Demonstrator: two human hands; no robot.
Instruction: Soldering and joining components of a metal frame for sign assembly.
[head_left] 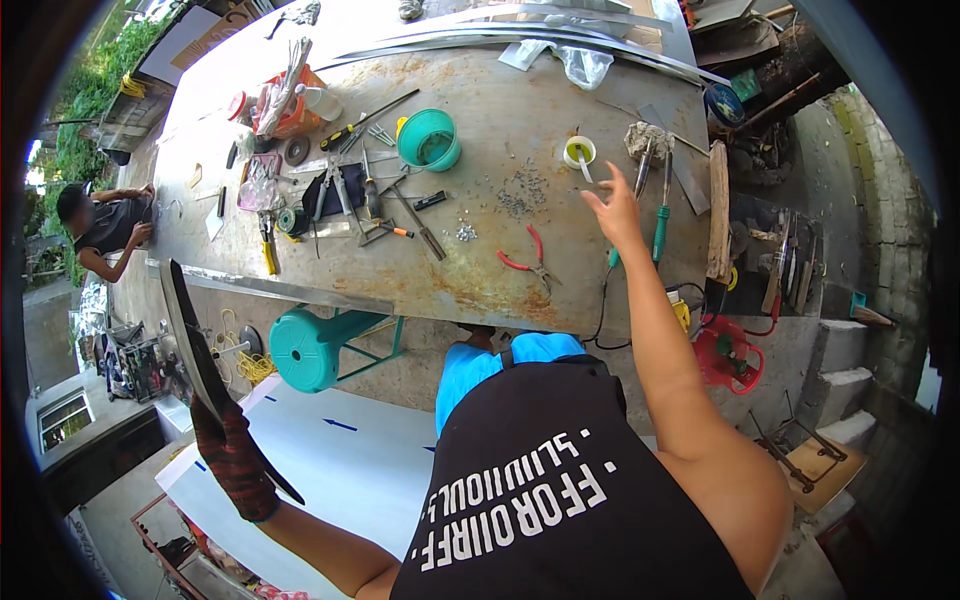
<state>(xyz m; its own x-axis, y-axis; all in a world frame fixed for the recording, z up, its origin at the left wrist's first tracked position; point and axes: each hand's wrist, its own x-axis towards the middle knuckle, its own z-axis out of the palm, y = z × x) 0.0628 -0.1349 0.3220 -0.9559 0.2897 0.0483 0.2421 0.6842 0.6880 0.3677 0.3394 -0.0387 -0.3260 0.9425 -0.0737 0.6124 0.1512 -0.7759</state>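
My left hand (235, 460), in a red-and-black glove, grips a long, dark, curved strip (185, 330) held upright off the table's left front. My bare right hand (615, 210) is over the worktable with fingers apart and nothing in them, just below a small white cup (580, 152) with yellow-green contents and a white stick in it. Right of that hand lie two soldering irons with green handles (661, 235), their tips by a pale rough lump (648, 140). Red-handled pliers (525, 260) and scattered small metal bits (522, 188) lie to its left.
The metal table (420, 280) carries tools, a teal bowl (430, 140), an orange container (283, 100) and metal strips. A co-worker (105, 230) is at its left end. A teal stool (305, 350), a white sheet (340, 440) and a red gas cylinder (730, 355) stand or lie nearby.
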